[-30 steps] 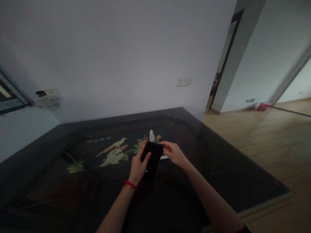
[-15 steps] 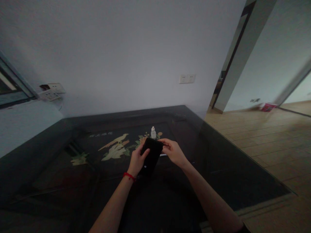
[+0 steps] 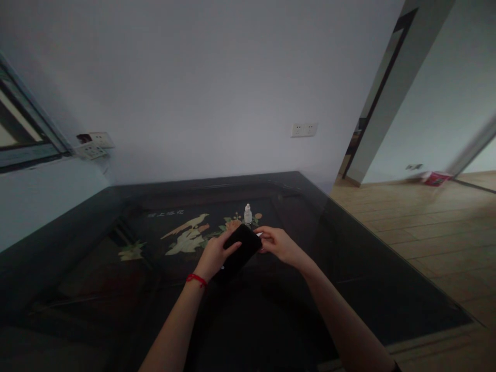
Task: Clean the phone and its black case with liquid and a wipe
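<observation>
Near frame centre, a flat black rectangular phone (image 3: 239, 249), smooth and matte, tilted with its far end up and to the right, held above the dark table (image 3: 349, 268). Left hand (image 3: 214, 253) wrapped round the phone's lower left edge, thumb laid across its face, fingers closed behind; a red cord bracelet (image 3: 196, 279) at the wrist. Right hand (image 3: 279, 244) at the phone's upper right corner, fingertips drawn together in a pinch on something small and pale there; too small to tell what.

Just beyond the phone, a small white plastic dropper bottle (image 3: 248, 214), upright, capped, round-shouldered, contents not visible. Standing on the glossy tabletop, over an inlaid panel of a pale bird (image 3: 189, 225) with leaves and a line of pale characters.

Table lacquered and reflective, with a raised frame round the sunken panel; right edge running diagonally toward lower right, bare dark surface on all sides of the hands. To the right, open wooden floor (image 3: 434, 227). Behind, a plain white wall (image 3: 201, 82) with a double socket (image 3: 304, 129); more sockets (image 3: 93, 145) at left.
</observation>
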Action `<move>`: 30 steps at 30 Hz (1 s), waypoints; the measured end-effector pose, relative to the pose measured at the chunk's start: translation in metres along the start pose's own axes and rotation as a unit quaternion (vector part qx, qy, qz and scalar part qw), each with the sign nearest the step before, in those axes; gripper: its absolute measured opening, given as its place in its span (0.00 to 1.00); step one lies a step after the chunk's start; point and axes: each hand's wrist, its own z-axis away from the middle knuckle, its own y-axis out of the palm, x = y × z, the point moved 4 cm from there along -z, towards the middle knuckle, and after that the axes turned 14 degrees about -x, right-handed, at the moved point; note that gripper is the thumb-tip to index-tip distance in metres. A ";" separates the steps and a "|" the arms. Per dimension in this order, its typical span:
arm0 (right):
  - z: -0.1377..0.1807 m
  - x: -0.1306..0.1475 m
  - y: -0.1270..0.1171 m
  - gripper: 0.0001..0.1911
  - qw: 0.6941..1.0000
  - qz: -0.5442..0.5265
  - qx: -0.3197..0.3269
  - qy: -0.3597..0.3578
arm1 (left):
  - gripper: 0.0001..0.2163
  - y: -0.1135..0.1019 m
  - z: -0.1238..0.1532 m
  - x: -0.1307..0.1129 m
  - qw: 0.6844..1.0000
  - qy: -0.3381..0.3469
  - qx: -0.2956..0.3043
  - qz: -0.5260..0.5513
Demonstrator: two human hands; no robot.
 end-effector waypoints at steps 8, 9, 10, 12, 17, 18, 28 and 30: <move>-0.001 0.003 -0.007 0.18 0.994 0.075 0.055 -0.063 | 0.21 0.000 0.003 -0.004 0.993 0.045 0.013 -0.110; 0.000 0.004 -0.007 0.18 0.993 0.081 0.056 -0.065 | 0.21 0.000 0.003 -0.004 0.992 0.043 0.016 -0.115; 0.001 0.005 -0.007 0.19 0.992 0.089 0.056 -0.068 | 0.21 0.000 0.003 -0.004 0.992 0.042 0.018 -0.120; 0.002 0.006 -0.008 0.19 0.990 0.102 0.054 -0.077 | 0.21 0.001 0.004 -0.005 0.991 0.042 0.025 -0.127; 0.002 0.001 -0.007 0.18 0.989 0.115 0.044 -0.079 | 0.21 0.001 0.005 -0.007 0.987 0.052 0.030 -0.148; 0.002 0.000 -0.007 0.18 0.988 0.122 0.040 -0.082 | 0.22 0.001 0.005 -0.007 0.987 0.052 0.030 -0.150; 0.003 0.002 -0.005 0.20 0.972 0.201 0.006 -0.117 | 0.20 0.003 0.004 -0.002 0.995 0.041 0.019 -0.090; 0.003 0.000 -0.004 0.20 0.981 0.162 0.022 -0.105 | 0.18 0.002 0.004 -0.002 0.997 0.036 0.022 -0.066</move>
